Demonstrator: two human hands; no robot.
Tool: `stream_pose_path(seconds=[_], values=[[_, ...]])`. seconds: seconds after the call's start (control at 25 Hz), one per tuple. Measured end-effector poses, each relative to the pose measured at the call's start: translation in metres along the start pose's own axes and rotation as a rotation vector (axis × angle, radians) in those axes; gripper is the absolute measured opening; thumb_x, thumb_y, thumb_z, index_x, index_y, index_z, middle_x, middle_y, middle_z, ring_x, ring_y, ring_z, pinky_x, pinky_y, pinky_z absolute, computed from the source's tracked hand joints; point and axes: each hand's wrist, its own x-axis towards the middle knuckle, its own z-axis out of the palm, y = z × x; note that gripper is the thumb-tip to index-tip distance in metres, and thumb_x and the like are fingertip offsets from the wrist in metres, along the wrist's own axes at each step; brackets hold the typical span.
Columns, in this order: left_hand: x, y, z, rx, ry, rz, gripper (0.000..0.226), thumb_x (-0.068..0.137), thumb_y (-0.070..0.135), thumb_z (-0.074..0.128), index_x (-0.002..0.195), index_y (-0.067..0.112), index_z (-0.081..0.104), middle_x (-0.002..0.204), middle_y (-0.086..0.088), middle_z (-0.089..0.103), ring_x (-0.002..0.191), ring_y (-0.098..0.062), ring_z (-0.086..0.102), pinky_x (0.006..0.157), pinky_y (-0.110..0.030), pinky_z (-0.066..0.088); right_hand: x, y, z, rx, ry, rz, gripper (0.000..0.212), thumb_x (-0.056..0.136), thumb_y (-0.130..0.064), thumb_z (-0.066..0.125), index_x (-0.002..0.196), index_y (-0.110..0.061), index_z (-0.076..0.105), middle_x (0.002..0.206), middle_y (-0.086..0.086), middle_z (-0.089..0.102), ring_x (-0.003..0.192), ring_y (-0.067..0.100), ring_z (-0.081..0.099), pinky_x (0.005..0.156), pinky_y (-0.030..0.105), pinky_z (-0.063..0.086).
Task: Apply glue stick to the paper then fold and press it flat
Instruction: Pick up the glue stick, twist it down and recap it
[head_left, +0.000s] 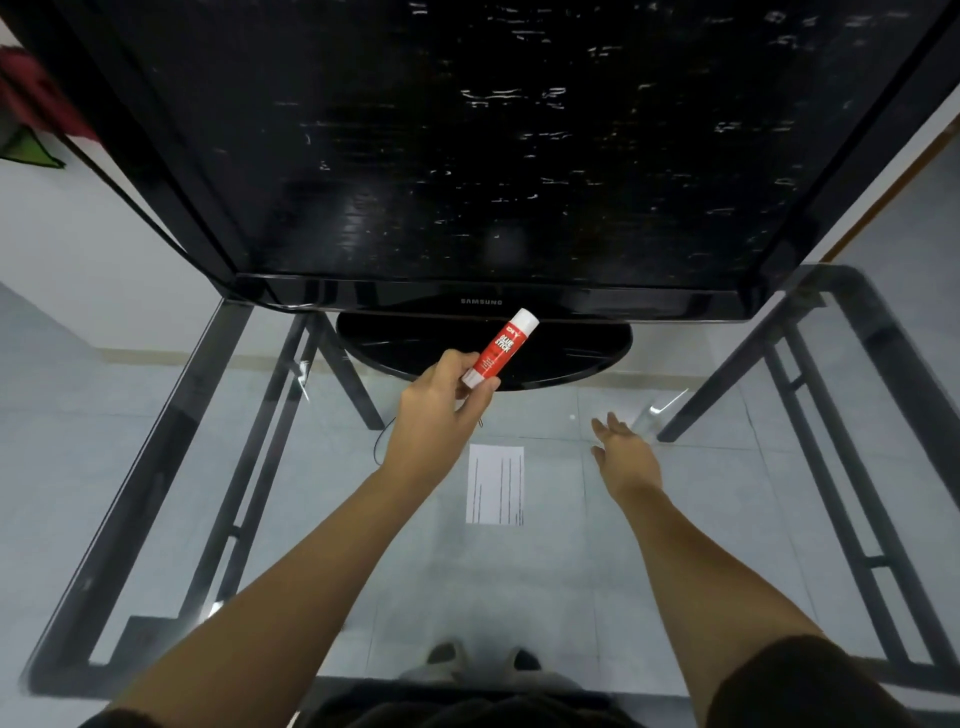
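A red and white glue stick (503, 347) with its cap on is held at its lower end by my left hand (441, 402), tilted up and to the right above the glass table. A small white slip of paper (496, 484) with thin dark lines lies flat on the glass, below and between my hands. My right hand (621, 449) hovers to the right of the paper, fingers spread, holding nothing.
A large black monitor (483, 156) stands at the back on a round black base (571, 348). The glass table (156, 467) has a dark metal frame (852, 447) along both sides. The tiled floor and my feet (483, 660) show through the glass.
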Motion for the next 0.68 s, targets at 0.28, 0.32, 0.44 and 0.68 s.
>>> stream_pose_path(seconds=[0.28,0.32,0.44,0.68], values=[[-0.001,0.000,0.003,0.029,-0.036,-0.024,0.040,0.084,0.033,0.061,0.114,0.008,0.052,0.114,-0.010,0.064,0.094,-0.019,0.064,0.074,-0.028,0.052,0.008,0.003,0.002,-0.058,0.064,-0.026,0.067,0.082,0.018,0.037,0.140,-0.015,0.035,0.150,0.008,0.033,0.127,0.031,0.045,0.100,0.037,0.042],[-0.001,0.001,0.004,0.027,-0.043,-0.026,0.040,0.084,0.033,0.060,0.114,0.008,0.052,0.114,-0.010,0.064,0.094,-0.019,0.065,0.075,-0.029,0.053,0.009,0.004,-0.001,-0.070,0.063,-0.058,0.063,0.084,0.015,0.039,0.139,-0.014,0.038,0.147,0.010,0.038,0.126,0.031,0.046,0.100,0.037,0.042],[-0.002,0.000,0.009,0.012,-0.034,-0.022,0.038,0.085,0.032,0.061,0.113,0.008,0.053,0.111,-0.009,0.065,0.091,-0.017,0.065,0.071,-0.024,0.050,0.009,-0.006,-0.018,0.256,0.197,-0.079,0.042,0.093,-0.004,0.046,0.135,-0.011,0.045,0.135,0.011,0.053,0.119,0.026,0.053,0.100,0.031,0.041],[-0.004,-0.001,0.020,-0.058,-0.062,-0.022,0.036,0.084,0.031,0.062,0.112,0.010,0.054,0.109,-0.006,0.067,0.085,-0.006,0.057,0.067,-0.005,0.040,-0.016,-0.051,-0.077,1.165,0.300,-0.133,0.028,0.086,-0.020,0.063,0.113,-0.027,0.061,0.116,-0.008,0.060,0.095,0.002,0.062,0.073,0.005,0.047]])
